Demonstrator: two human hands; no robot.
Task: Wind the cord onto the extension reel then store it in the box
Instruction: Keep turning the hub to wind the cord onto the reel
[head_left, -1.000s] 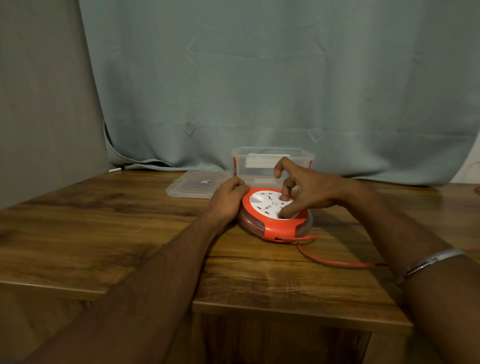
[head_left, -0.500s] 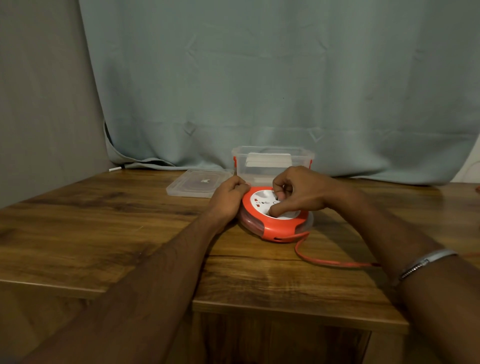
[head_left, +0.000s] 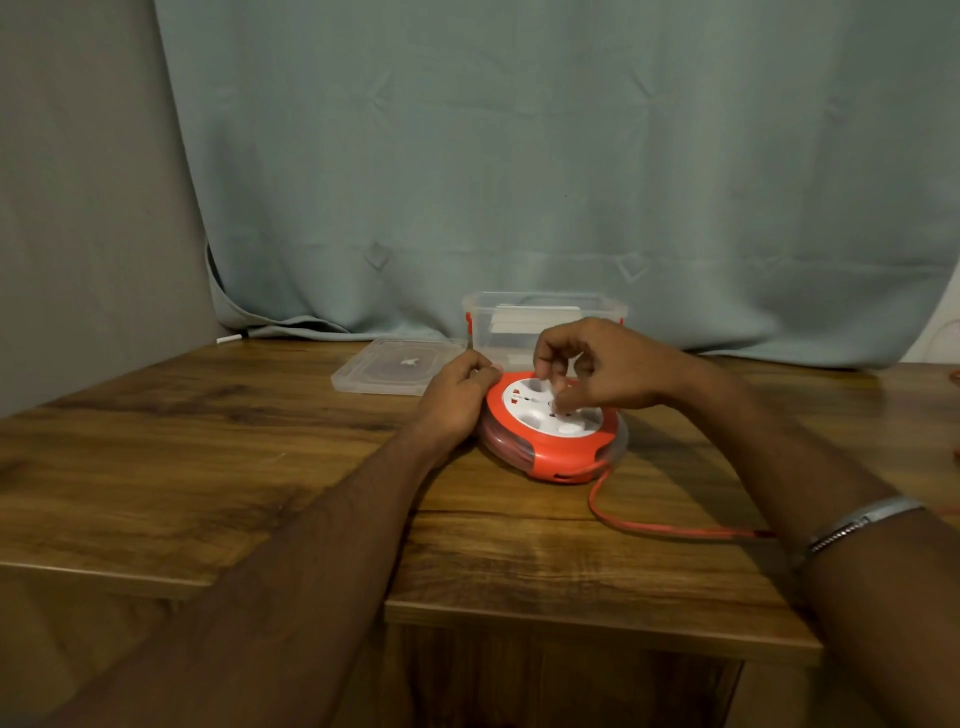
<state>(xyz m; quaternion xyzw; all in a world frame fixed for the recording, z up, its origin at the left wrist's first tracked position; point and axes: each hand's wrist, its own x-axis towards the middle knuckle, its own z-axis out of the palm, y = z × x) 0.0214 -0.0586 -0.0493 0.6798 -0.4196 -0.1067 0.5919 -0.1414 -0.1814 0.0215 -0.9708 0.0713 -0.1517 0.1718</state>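
Orange reel between both hands

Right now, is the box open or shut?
Open. The box stands behind the reel with no cover on its rim; its lid lies flat on the table beside it.

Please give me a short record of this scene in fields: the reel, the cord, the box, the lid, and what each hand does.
reel: orange extension reel with white socket face, flat on the wooden table
cord: orange cord leaves the reel's front, runs right across the table, not fully wound
box: clear plastic box, open, behind the reel
lid: clear lid, flat on the table, left of the box
left hand: grips the reel's left edge
right hand: fingers curled over the white face; exact grip unclear
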